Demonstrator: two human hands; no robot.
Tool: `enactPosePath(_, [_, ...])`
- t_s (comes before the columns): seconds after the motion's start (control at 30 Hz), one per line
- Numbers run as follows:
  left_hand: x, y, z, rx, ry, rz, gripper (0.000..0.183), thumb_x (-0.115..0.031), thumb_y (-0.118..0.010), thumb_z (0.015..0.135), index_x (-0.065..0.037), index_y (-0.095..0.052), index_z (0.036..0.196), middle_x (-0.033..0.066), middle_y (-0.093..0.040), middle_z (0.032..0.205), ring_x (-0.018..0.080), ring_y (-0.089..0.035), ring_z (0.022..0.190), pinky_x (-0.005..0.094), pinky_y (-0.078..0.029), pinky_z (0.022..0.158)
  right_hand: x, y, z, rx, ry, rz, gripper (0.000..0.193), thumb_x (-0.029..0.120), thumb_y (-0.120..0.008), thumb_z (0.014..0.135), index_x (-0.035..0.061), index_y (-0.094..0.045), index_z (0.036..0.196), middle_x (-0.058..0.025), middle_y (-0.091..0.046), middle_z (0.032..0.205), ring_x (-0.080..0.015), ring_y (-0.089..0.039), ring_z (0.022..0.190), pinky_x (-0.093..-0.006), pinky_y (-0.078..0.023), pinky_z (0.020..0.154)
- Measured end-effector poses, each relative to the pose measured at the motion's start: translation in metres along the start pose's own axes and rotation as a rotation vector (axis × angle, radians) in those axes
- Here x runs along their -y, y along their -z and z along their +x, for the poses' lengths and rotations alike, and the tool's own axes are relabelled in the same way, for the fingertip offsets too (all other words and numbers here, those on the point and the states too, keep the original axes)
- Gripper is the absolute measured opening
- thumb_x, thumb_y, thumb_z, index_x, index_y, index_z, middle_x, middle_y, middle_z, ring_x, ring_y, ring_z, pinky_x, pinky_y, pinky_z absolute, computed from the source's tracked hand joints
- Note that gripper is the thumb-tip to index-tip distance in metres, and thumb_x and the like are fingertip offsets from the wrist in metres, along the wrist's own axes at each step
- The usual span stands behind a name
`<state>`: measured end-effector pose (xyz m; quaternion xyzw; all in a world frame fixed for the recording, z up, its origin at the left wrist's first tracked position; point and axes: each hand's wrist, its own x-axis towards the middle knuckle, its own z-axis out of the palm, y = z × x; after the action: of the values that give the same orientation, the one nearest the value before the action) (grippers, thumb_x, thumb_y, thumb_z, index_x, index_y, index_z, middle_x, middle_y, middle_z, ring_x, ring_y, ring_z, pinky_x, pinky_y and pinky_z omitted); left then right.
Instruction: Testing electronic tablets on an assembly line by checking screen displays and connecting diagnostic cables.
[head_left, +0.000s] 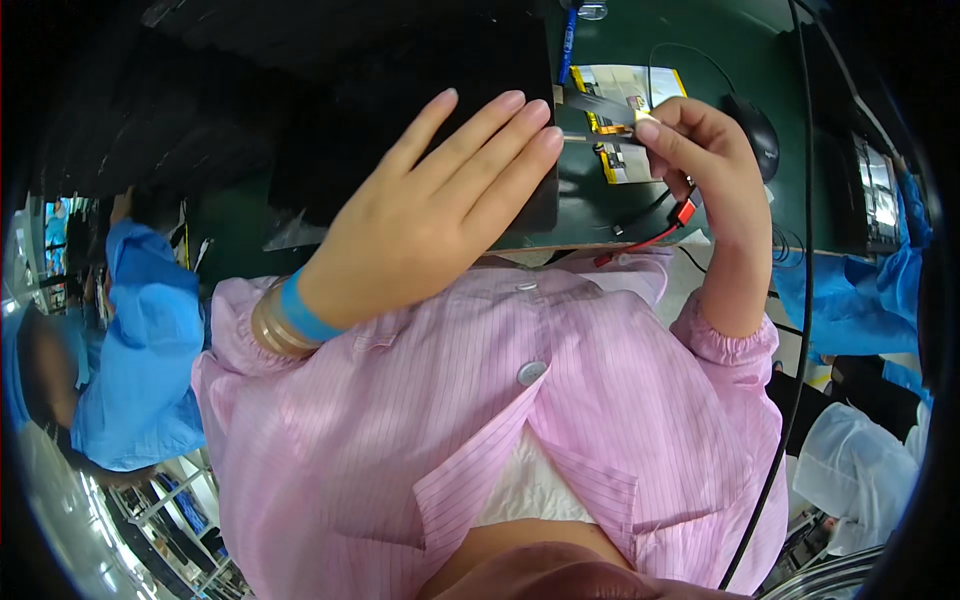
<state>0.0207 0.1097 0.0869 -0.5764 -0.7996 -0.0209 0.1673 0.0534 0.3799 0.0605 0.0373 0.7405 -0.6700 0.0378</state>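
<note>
My left hand lies flat on a glossy black panel, fingers stretched out and tips close to its right edge. A dark flat ribbon cable runs out from that edge toward my right hand. Thumb and forefinger of the right hand are pinched on the cable's end, where a small yellow-white bit shows. Beneath the cable are flat silver pouch batteries with yellow tape edges, partly covered by the cable and my fingers. Below the right hand is a red and black plug on a red lead.
A black computer mouse sits right of my right hand on the dark green table. A blue pen lies beyond the batteries. A long black cable hangs down the right side. People in blue sleeves are on both sides.
</note>
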Motion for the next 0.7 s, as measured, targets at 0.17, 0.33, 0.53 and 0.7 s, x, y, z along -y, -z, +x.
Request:
enactPosePath(0.17, [-0.009, -0.052, 0.012, 0.123, 0.050, 0.113, 0.056, -0.018, -0.050, 0.091, -0.002, -0.037, 0.143, 0.0151, -0.040, 0.146, 0.0337, -0.036, 0.136, 0.0511, -0.033, 0.107, -0.019, 0.005, 0.013, -0.047, -0.007, -0.016, 0.022, 0.024, -0.072, 0.085, 0.0029, -0.066, 0.085, 0.0013, -0.060, 0.067, -0.0032, -0.048, 0.052, -0.0173, -0.036, 0.047])
enactPosePath(0.33, [-0.017, -0.061, 0.001, 0.222, 0.278, -0.212, 0.087, -0.048, -0.065, 0.081, -0.004, -0.028, 0.147, 0.0183, -0.029, 0.151, 0.0417, -0.028, 0.137, 0.0584, -0.029, 0.107, -0.031, -0.001, 0.005, -0.107, -0.043, -0.047, 0.021, 0.018, -0.070, 0.086, -0.0002, -0.066, 0.096, -0.0004, -0.062, 0.071, -0.0030, -0.049, 0.054, -0.0175, -0.036, 0.049])
enactPosePath(0.53, [-0.021, -0.041, -0.007, 0.340, 0.279, -0.230, 0.084, -0.045, -0.066, 0.082, -0.001, -0.032, 0.145, 0.0203, -0.030, 0.150, 0.0421, -0.029, 0.137, 0.0540, -0.031, 0.107, -0.032, -0.010, -0.018, -0.040, -0.031, -0.024, 0.017, 0.016, -0.066, 0.090, -0.0001, -0.064, 0.095, -0.0003, -0.063, 0.075, -0.0044, -0.058, 0.068, -0.0177, -0.039, 0.053])
enactPosePath(0.7, [0.000, -0.029, 0.031, 0.228, 0.290, -0.305, 0.056, -0.032, -0.066, 0.085, 0.000, -0.052, 0.129, 0.0203, -0.057, 0.126, 0.0364, -0.056, 0.115, 0.0391, -0.046, 0.096, -0.030, -0.005, -0.017, -0.132, 0.003, 0.002, 0.017, 0.016, -0.065, 0.090, -0.0004, -0.063, 0.093, 0.0002, -0.062, 0.075, -0.0044, -0.055, 0.065, -0.0188, -0.040, 0.055])
